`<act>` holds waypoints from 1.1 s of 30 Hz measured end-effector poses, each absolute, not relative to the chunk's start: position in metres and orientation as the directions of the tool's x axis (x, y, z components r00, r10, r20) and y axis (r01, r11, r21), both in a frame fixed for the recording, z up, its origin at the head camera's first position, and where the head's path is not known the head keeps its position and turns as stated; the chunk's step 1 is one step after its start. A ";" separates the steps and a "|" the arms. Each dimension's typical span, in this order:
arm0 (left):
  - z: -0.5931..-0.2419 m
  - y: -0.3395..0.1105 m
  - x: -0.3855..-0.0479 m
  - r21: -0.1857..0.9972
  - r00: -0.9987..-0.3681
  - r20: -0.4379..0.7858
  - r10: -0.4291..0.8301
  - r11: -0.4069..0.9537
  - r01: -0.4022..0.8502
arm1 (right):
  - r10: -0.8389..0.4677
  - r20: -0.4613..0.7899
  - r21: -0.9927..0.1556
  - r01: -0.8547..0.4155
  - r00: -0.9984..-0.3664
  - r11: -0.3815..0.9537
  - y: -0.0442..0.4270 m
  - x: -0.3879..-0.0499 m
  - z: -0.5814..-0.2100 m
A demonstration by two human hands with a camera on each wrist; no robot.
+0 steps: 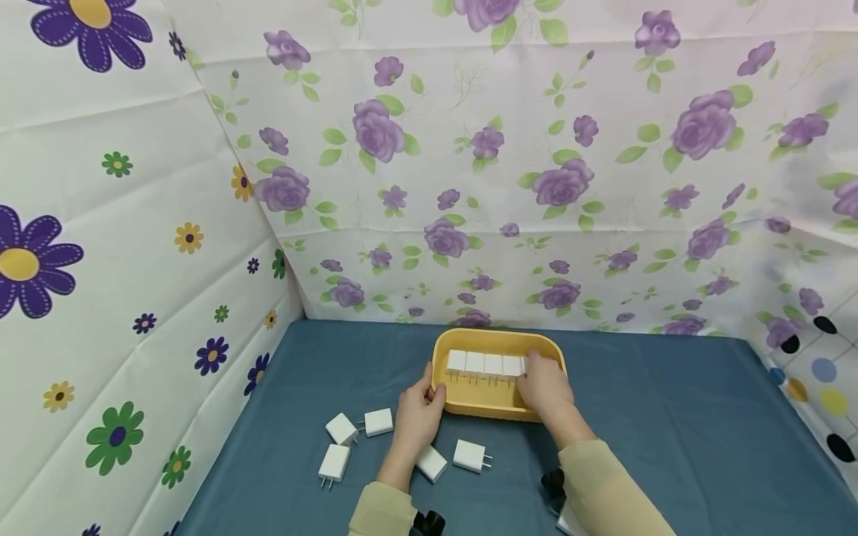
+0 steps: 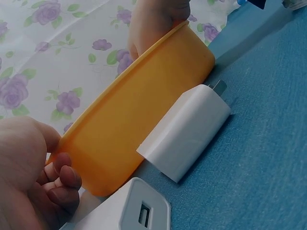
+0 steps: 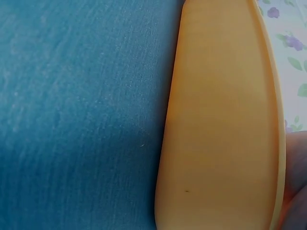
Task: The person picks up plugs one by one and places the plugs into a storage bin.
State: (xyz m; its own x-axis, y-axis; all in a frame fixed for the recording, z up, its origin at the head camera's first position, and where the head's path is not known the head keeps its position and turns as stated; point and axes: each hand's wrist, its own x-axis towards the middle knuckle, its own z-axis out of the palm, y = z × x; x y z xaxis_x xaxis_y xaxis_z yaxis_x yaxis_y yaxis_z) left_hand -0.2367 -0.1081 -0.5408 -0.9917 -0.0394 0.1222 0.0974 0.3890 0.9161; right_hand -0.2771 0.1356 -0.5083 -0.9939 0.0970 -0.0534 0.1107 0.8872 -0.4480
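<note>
Beige sleeves (image 1: 606, 484); left hand (image 1: 419, 415) holds yellow tray (image 1: 485, 408), right hand (image 1: 548, 385) pinches charger (image 1: 523, 365)

There is one yellow tray (image 1: 492, 411). Four white plugs (image 1: 474, 362) show well in it, plus a bit of a fifth. Six more white plugs (image 1: 469, 455) are outside it, one mostly hidden. There is one left hand (image 1: 418, 415), one right hand (image 1: 546, 383), two light sleeves (image 1: 385, 510), two black things (image 1: 429, 523) and one blue table (image 1: 670, 417).
</note>
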 end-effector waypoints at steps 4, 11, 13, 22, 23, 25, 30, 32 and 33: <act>-0.541 -0.108 -0.237 0.917 -0.992 0.125 -0.036 0.386 0.101 | 0.102 -0.043 -0.457 0.111 -0.994 0.883 0.135 -0.277 -0.510; -0.540 -0.108 -0.236 0.913 -0.991 0.129 -0.038 0.394 0.104 | 0.084 -0.029 -0.454 0.088 -0.996 0.887 0.135 -0.274 -0.507; -0.541 -0.108 -0.236 0.913 -0.990 0.135 -0.037 0.392 0.110 | 0.076 -0.024 -0.461 0.078 -0.997 0.884 0.136 -0.273 -0.505; -0.540 -0.110 -0.236 0.917 -0.989 0.146 -0.037 0.381 0.121 | 0.020 0.067 -0.550 -0.021 -0.998 0.835 0.153 -0.261 -0.492; -0.540 -0.110 -0.236 0.917 -0.988 0.147 -0.038 0.379 0.122 | 0.010 0.076 -0.570 -0.035 -0.997 0.821 0.156 -0.259 -0.491; -0.540 -0.110 -0.236 0.917 -0.988 0.147 -0.038 0.379 0.122 | -0.016 0.107 -0.591 -0.076 -0.994 0.803 0.161 -0.253 -0.491; -0.541 -0.110 -0.236 0.913 -0.987 0.154 -0.036 0.388 0.128 | -0.098 0.139 -0.665 -0.167 -0.985 0.728 0.174 -0.233 -0.493; -0.541 -0.109 -0.236 0.912 -0.987 0.158 -0.035 0.388 0.132 | -0.119 0.143 -0.691 -0.185 -0.983 0.699 0.178 -0.224 -0.493; -0.541 -0.109 -0.236 0.912 -0.987 0.159 -0.035 0.387 0.133 | -0.124 0.143 -0.707 -0.189 -0.982 0.681 0.179 -0.219 -0.493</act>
State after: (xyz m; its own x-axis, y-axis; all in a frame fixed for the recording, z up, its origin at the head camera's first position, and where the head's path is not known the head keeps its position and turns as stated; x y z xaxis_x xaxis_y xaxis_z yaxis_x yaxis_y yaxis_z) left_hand -0.2365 -0.1086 -0.5411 -0.9867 -0.0353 0.1589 0.1331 0.3873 0.9123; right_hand -0.2195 0.1790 -0.4929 -0.9820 -0.1237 0.1430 -0.1888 0.6814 -0.7071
